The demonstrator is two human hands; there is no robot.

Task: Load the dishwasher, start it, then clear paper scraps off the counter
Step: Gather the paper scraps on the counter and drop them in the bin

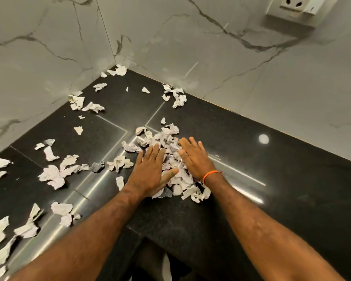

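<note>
A heap of torn white paper scraps (166,138) lies in the middle of the black stone counter (272,179). My left hand (150,171) lies flat on the heap's left side, fingers straight, thumb spread across the paper. My right hand (193,157), with an orange band at the wrist, lies flat on the heap's right side. The scraps between the two palms are partly hidden. More scraps are scattered to the left (53,173), near the left front edge (0,240) and along the walls (176,96).
Grey marbled walls meet in a corner (114,57) behind the counter. A white wall socket (292,5) sits at the upper right. The counter's front edge (150,234) runs just below my forearms, with dark floor space beneath.
</note>
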